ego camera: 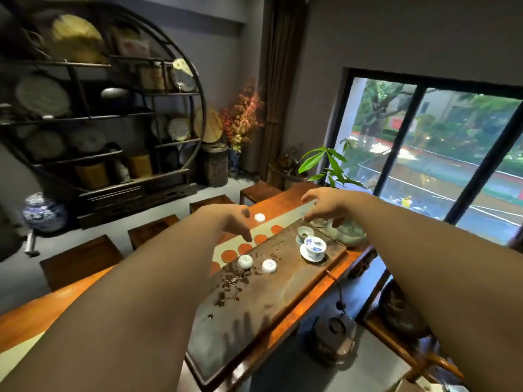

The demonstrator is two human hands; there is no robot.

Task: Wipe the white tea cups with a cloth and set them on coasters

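Head view, looking down along two bare forearms that are reaching out over a long orange-brown wooden surface (285, 199). A dark rectangular stone tea tray (254, 301) is lying along this surface, wet in patches and strewn with dark tea leaves.

Left hand (235, 222) is hovering above the far left edge of the tray, fingers spread and curled downward, its grip loose and holding nothing. Right hand (325, 205) is hovering over the far end of the tray, fingers splayed in an equally empty grip, just above a large pale green glazed bowl (346, 232); motion blur is making it hard to tell whether the fingertips are touching the bowl's rim.

Two small white tea cups (245, 261) (269, 265) are sitting near the middle of the tray, apparently upside down, close together among the leaves. A third small white cup (259, 217) is standing apart on the bare wood beyond the left hand. A row of round orange-brown coasters (245, 248) is lying on a pale grey runner (223, 247) just beside the tray's left edge, each one unoccupied.

Toward the tray's far end, a blue-and-white porcelain lidded cup on its saucer (314, 248) is standing just in front of a smaller blue-and-white cup (305, 232). A dark iron kettle (334, 332) is sitting on the floor to the right of the surface.
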